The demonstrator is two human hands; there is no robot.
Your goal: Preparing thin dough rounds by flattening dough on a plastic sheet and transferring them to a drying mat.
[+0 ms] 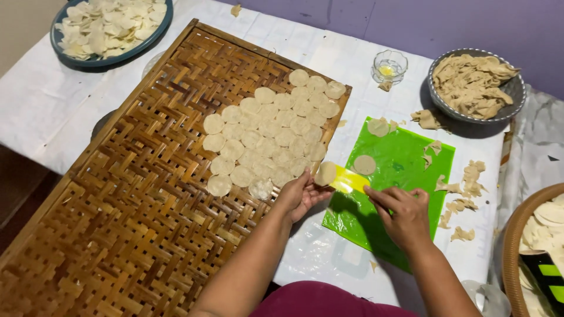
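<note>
Woven tray [129,194] left of our left hand [299,196]; mat [405,170] under our right hand [405,214]; scrap bowl [511,88] beyond it; dough rounds [270,138] on tray.

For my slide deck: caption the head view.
Left hand lifts dough disc off yellow scraper held by right hand.

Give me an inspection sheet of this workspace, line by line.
Surface: table under a white cloth.
Job's things: woven bamboo tray with pale dough discs laid overlapping at its far end; green mat with one disc on it; yellow scraper.
Clutter: dough scraps beside the mat; grey bowl of scraps; blue plate of discs; small glass dish.
Grippers: left hand holds a disc; right hand holds the scraper.
Cables: nothing seen.
Surroundings: purple wall; basket at right.
</note>
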